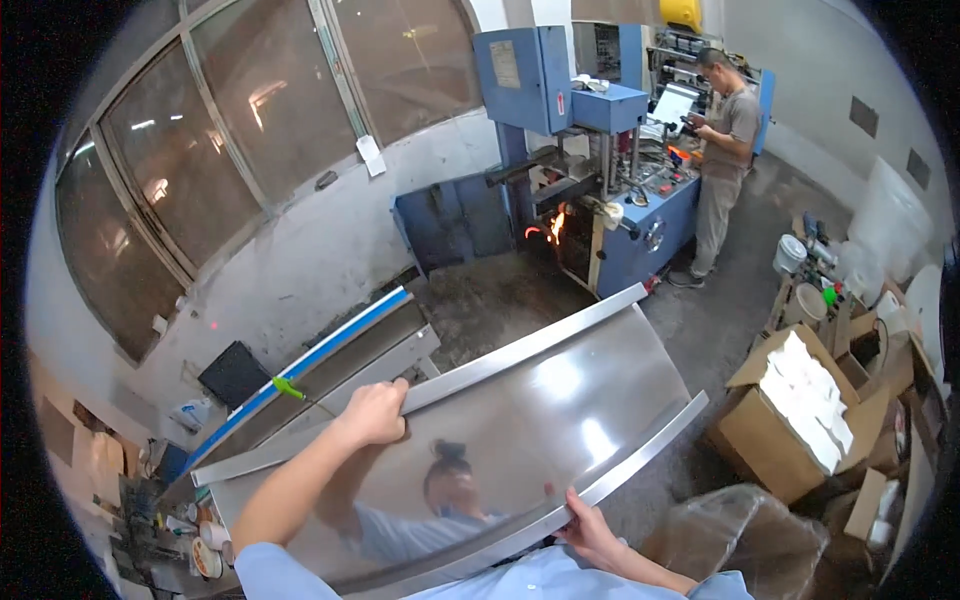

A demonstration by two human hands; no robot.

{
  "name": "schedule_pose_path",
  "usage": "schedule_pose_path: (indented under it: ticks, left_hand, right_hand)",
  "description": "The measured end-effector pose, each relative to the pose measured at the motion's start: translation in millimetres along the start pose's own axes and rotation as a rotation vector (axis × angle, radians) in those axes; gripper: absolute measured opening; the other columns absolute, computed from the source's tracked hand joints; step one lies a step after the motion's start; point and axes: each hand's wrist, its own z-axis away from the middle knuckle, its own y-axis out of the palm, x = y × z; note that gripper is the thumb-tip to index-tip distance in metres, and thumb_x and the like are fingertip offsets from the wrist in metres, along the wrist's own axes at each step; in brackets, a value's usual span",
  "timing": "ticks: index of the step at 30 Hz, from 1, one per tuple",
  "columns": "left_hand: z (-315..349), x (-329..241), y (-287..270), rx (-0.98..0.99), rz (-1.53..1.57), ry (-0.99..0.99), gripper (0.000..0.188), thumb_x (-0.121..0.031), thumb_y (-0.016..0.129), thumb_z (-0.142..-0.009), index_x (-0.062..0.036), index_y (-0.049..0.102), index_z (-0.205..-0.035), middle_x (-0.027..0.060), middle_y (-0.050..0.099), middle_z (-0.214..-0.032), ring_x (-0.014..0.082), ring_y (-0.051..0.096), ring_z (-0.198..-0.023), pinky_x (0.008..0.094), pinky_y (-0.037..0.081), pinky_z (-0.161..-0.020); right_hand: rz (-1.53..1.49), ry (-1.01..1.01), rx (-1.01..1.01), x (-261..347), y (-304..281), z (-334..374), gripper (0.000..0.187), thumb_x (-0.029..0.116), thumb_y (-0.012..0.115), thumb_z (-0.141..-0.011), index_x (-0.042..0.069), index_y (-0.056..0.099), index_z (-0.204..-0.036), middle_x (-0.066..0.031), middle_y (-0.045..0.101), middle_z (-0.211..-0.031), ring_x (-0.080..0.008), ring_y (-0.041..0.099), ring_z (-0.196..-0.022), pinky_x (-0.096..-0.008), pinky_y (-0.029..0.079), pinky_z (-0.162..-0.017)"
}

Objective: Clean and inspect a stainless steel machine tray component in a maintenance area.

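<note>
Head view takes in a tall window (250,100) at 10 o'clock as the largest thing, then a blue machine (650,215) at 1 o'clock, with an orange glow beside its lower part. A co-worker (735,125) stands at the machine's far side, toward 2 o'clock. Across 6 o'clock, in front of the person's body, lies the shiny metal panel (560,420), its long axis running from 8 to 2 o'clock, its polished face turned up toward the camera. Judging by the grips, the taking hold is done; the panel is not let go, and whether anything bears it from below cannot be told. A blue-edged frame (330,345) lies just beyond it, toward 8 o'clock. An open cardboard box (765,445) sits at 4 o'clock. The left hand (377,412), at 7 o'clock, is curled tight over the far lip; the right hand (588,530), at 5 o'clock, pinches the near lip, thumb on top, fingers mostly hidden. Smallest is a green clip (288,388) on the frame, at 8 o'clock
</note>
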Motion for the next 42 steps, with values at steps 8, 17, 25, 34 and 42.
schedule_pose_path:
  ticks: [8,17,25,34,42]
  left_hand:
    - [-125.8,-12.0,-35.5,0.047,0.144,-0.158,0.039,-0.019,0.059,-0.075,0.0041,0.052,-0.107,0.0308,0.066,-0.099,0.0471,0.064,-0.097,0.0536,0.051,-0.088]
    - [-214.6,14.4,-54.7,0.017,0.17,-0.377,0.075,-0.067,0.056,-0.088,0.0052,0.061,-0.105,0.0307,0.067,-0.104,0.0462,0.064,-0.102,0.0516,0.051,-0.089]
    - [-302.7,101.6,-53.3,0.022,0.171,-0.435,0.07,-0.064,0.06,-0.088,0.0043,0.061,-0.105,0.0292,0.068,-0.102,0.0444,0.065,-0.099,0.0511,0.052,-0.085]
    - [-407.5,228.9,-46.5,-0.062,0.234,-0.392,0.065,-0.058,0.062,-0.089,0.0056,0.057,-0.098,0.0286,0.067,-0.086,0.0477,0.066,-0.086,0.0536,0.052,-0.077]
    - [-509.3,300.1,-62.2,-0.062,0.241,-0.422,0.059,-0.052,0.065,-0.09,0.0057,0.056,-0.095,0.0301,0.066,-0.085,0.0488,0.064,-0.086,0.0542,0.051,-0.075]
  right_hand:
    - [0.022,0.068,0.031,140.2,-2.2,-93.2,0.052,0.046,0.062,-0.098,0.011,0.053,-0.134,-0.0048,0.063,-0.112,-0.0184,0.064,-0.098,-0.0387,0.058,-0.082]
    - [0.078,0.162,0.122,233.7,27.4,-181.7,0.055,0.045,0.064,-0.097,0.01,0.048,-0.137,-0.0043,0.06,-0.121,-0.0162,0.064,-0.104,-0.0333,0.058,-0.08]
    - [0.181,0.116,0.097,282.0,91.8,-286.1,0.052,0.048,0.061,-0.098,0.008,0.056,-0.13,-0.0058,0.065,-0.12,-0.0182,0.065,-0.106,-0.039,0.057,-0.09]
    - [0.272,0.119,0.099,336.8,191.0,-401.5,0.054,0.057,0.065,-0.092,0.007,0.063,-0.112,-0.0021,0.067,-0.099,-0.0115,0.064,-0.087,-0.0276,0.056,-0.069]
    - [0.233,0.136,0.115,382.0,243.9,-507.2,0.055,0.057,0.066,-0.091,0.007,0.062,-0.114,-0.0012,0.066,-0.097,-0.0113,0.064,-0.083,-0.0258,0.055,-0.068]
